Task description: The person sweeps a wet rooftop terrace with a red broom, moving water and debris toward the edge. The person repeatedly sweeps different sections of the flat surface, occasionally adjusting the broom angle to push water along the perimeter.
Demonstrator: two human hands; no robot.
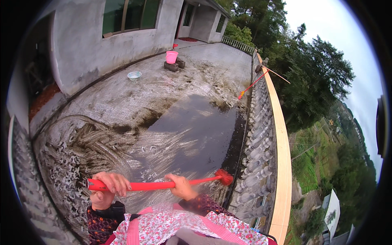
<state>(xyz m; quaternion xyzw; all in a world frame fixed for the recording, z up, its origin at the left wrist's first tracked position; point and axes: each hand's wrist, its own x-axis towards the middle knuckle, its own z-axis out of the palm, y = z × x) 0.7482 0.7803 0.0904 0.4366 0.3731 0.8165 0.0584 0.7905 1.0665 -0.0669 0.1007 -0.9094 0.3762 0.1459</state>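
Note:
Both my hands are closed around the red handle of a long-handled brush [153,186], which lies almost level across the front of me. My left hand [109,188] grips near the handle's free end at the left. Further along, my right hand [182,188] wraps the handle closer to the brush head. The red bristled head [224,177] points right, near the balustrade; whether it touches the floor I cannot tell. Under and beyond the brush spreads a dark wet patch [196,132] on the concrete floor, with muddy streaks and whitish foam on its left.
A pink bucket [171,57] stands on dark blocks [171,66] farther off, with a pale basin [134,76] to its left. Along the right runs a balustrade with a wooden rail [281,163]. Another red-handled tool [253,85] leans there. A grey house wall [94,53] borders the left.

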